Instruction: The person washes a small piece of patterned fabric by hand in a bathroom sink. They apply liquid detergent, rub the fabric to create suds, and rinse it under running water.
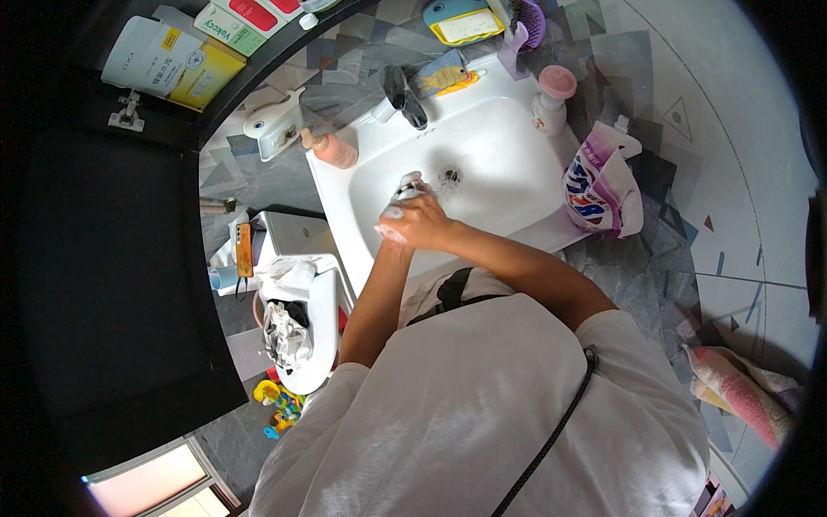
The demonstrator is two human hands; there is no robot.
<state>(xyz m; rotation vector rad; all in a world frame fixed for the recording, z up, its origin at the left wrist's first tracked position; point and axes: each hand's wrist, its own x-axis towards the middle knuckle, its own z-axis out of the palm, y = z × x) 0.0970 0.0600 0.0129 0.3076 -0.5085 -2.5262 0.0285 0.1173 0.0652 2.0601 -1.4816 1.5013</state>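
Note:
Over the white washbasin (524, 169), my right hand (423, 220) is folded across my left hand (392, 234). White suds coat the skin at the left wrist and the fingers. Beyond the knuckles, foam and dark gaps show, and I cannot tell whether a small thing is held there. Most of my left hand is hidden under the right. Just past the hands, bubbles lie around the drain (451, 176). A faucet (404, 97) with a black upper part stands at the basin's back rim. A pink pump bottle (333, 150) sits on its left corner.
At the right stand a pink-capped bottle (552, 100) and a purple-white detergent pouch (601, 184). A soap dish (465, 26) lies behind. An open black cabinet door (123, 278) fills the left side. Below it are a phone (243, 251), a toilet (326, 323) and plastic toys (281, 407).

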